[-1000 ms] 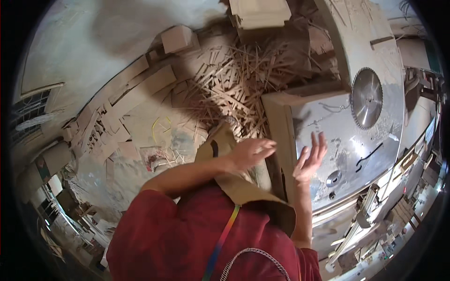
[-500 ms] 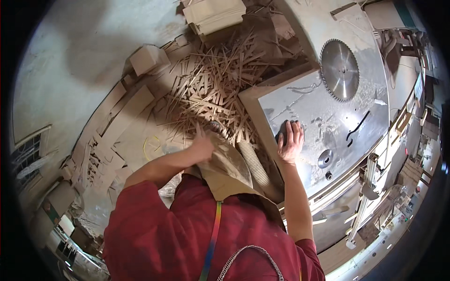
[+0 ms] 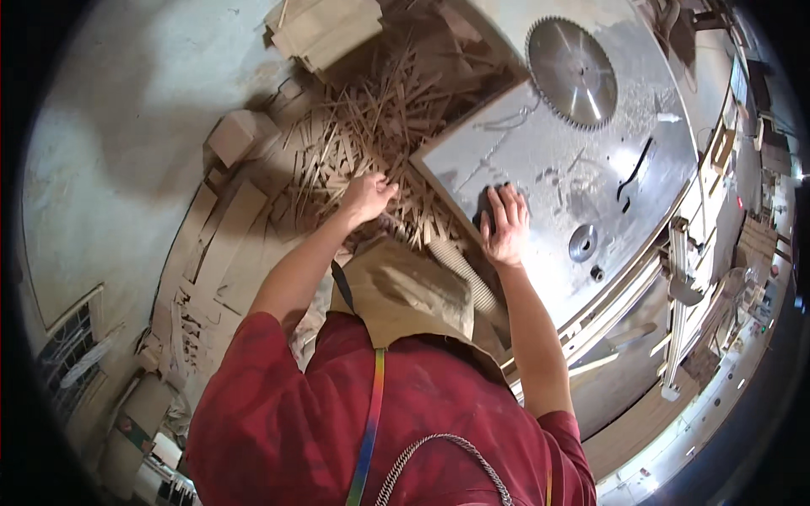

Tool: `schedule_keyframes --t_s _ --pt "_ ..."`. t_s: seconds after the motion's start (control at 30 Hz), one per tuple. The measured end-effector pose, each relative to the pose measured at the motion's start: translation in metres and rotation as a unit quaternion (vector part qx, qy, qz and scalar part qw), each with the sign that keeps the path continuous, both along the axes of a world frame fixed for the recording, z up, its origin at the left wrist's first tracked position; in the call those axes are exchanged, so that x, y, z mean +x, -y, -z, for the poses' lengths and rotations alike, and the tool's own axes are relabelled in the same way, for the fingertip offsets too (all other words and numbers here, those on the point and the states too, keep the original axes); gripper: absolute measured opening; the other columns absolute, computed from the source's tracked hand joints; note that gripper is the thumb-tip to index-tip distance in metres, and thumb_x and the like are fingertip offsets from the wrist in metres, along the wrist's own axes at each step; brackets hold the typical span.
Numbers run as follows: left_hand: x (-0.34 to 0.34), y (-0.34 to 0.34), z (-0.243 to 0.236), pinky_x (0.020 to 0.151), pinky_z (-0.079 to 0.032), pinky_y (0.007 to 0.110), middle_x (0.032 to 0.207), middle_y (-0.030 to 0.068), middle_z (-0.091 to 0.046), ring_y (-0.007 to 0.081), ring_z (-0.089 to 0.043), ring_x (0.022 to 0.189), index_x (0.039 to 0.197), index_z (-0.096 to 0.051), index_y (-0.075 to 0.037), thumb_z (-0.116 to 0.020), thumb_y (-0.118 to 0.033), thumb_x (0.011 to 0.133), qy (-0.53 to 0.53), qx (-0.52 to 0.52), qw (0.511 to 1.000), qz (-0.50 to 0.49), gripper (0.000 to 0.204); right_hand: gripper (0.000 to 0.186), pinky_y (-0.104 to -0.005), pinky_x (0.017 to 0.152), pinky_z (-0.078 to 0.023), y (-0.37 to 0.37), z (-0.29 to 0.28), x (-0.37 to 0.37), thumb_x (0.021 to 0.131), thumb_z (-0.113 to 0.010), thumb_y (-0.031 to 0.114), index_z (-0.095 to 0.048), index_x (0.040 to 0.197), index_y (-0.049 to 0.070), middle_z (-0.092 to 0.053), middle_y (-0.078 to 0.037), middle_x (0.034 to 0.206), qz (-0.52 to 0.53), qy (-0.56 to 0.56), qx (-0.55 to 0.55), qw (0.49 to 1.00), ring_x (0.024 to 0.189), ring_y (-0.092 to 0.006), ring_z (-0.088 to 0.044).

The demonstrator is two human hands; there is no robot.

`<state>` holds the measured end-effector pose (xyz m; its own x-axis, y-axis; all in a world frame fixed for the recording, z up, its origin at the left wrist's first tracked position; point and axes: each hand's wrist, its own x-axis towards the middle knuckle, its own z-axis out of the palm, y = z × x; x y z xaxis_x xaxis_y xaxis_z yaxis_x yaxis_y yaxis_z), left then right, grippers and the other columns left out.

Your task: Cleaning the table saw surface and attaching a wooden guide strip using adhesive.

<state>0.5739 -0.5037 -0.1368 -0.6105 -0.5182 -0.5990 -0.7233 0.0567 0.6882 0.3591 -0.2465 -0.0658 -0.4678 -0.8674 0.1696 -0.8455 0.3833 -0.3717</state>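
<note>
My left hand (image 3: 368, 199) hangs over a heap of thin wood strips (image 3: 342, 160), its fingers curled in. Whether a strip or anything else is in them is too small to make out. My right hand (image 3: 508, 226) lies flat on a grey metal machine table (image 3: 553, 278), fingers stretched out, with a dark patch beside them. Farther up on that table rests a large toothed circular saw blade (image 3: 574, 74). A black bent rod (image 3: 634, 173), a round metal flange (image 3: 583, 242) and a small dark nut (image 3: 597, 273) lie to the right of my right hand.
A ribbed hose (image 3: 462, 271) runs beside the table's wooden edge, close to my tan apron (image 3: 405, 287). Cardboard boxes (image 3: 325, 32) stand behind the heap. Wood boards (image 3: 229, 232) lean along the wall at the left. Rails (image 3: 679, 287) line the table's right side.
My left hand has moved from near the apron out over the wood strips. My right hand stays flat on the metal table. The whole view has shifted.
</note>
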Motion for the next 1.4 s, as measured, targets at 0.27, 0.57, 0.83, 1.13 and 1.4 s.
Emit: schedule_keyframes --t_s 0.27,0.57,0.83,1.13,1.4 --pt "0.135 -0.058 0.09 0.091 -0.057 0.048 0.107 0.0208 -0.077 0.0405 -0.073 0.104 0.113 -0.077 -0.002 -0.074 -0.044 0.094 0.205 -0.069 0.976 0.005 0.046 0.052 -0.0555 0.121 -0.038 -0.005 0.015 -0.001 0.096 -0.067 0.019 -0.063 0.146 0.007 -0.061 -0.018 0.144 -0.01 -0.029 -0.028 0.999 0.143 -0.041 -0.052" --pt "0.323 -0.199 0.098 0.099 -0.055 0.047 0.12 0.0259 -0.074 0.0431 -0.07 0.115 0.121 -0.073 0.002 -0.076 -0.039 0.09 0.304 -0.07 0.943 -0.117 0.052 0.051 -0.0535 0.116 -0.045 -0.014 0.017 0.005 0.095 -0.068 0.015 -0.063 0.145 0.007 -0.061 -0.018 0.142 -0.034 -0.073 -0.045 0.996 0.141 -0.0399 -0.053" --pt "0.327 -0.128 0.141 0.102 -0.053 0.051 0.127 0.0261 -0.07 0.0453 -0.066 0.119 0.134 -0.063 0.003 -0.075 -0.033 0.092 0.299 -0.133 0.938 -0.111 0.057 0.025 -0.0458 0.086 -0.056 -0.065 0.186 0.165 0.094 -0.077 0.021 -0.074 0.11 0.001 -0.073 -0.019 0.111 0.007 0.232 0.067 0.97 0.102 -0.0373 -0.07" --pt "0.415 -0.15 0.246 0.095 -0.051 0.056 0.117 0.0241 -0.065 0.0449 -0.064 0.109 0.129 -0.06 -0.002 -0.075 -0.027 0.09 0.274 -0.162 0.946 0.067 0.049 0.098 -0.0486 0.093 -0.056 -0.078 0.607 0.104 0.084 -0.074 0.077 -0.062 0.141 -0.001 -0.07 -0.025 0.134 0.276 0.228 0.359 0.862 0.118 -0.0392 -0.07" --pt "0.407 -0.135 0.245 0.095 -0.051 0.054 0.117 0.0207 -0.069 0.0415 -0.065 0.111 0.125 -0.063 -0.001 -0.077 -0.03 0.088 0.272 -0.152 0.945 0.099 0.048 0.119 -0.0554 0.091 -0.059 -0.025 0.683 0.197 0.084 -0.079 0.07 -0.032 0.16 -0.009 -0.067 -0.029 0.125 0.159 -0.042 0.475 0.864 0.113 -0.0394 -0.068"
